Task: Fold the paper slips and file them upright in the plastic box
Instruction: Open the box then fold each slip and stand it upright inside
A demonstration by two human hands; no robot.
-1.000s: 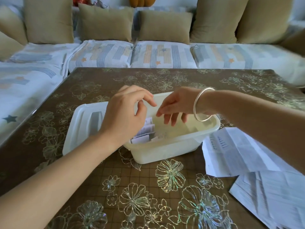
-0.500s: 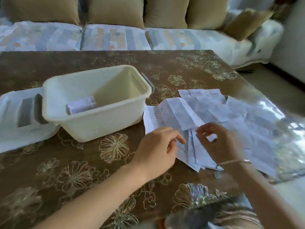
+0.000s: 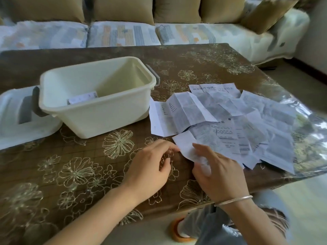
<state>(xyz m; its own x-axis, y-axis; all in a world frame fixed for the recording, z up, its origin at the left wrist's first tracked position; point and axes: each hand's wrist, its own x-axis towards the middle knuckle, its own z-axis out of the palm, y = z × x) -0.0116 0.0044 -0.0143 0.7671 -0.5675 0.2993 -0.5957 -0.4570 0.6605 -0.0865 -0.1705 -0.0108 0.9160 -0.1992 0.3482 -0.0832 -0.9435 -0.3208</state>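
head view: left hand (image 3: 150, 165) and right hand (image 3: 219, 172), each grip pinching one paper slip (image 3: 187, 145); print unreadable.

The plastic box (image 3: 99, 101) stands on the desk (image 3: 70, 170), its lid (image 3: 16, 119) to its left, loose paper slips (image 3: 230, 121) to its right, folded slips (image 3: 83, 98) inside.

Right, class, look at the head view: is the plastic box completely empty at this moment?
No, a few folded slips already stand inside the plastic box, against its near left wall.
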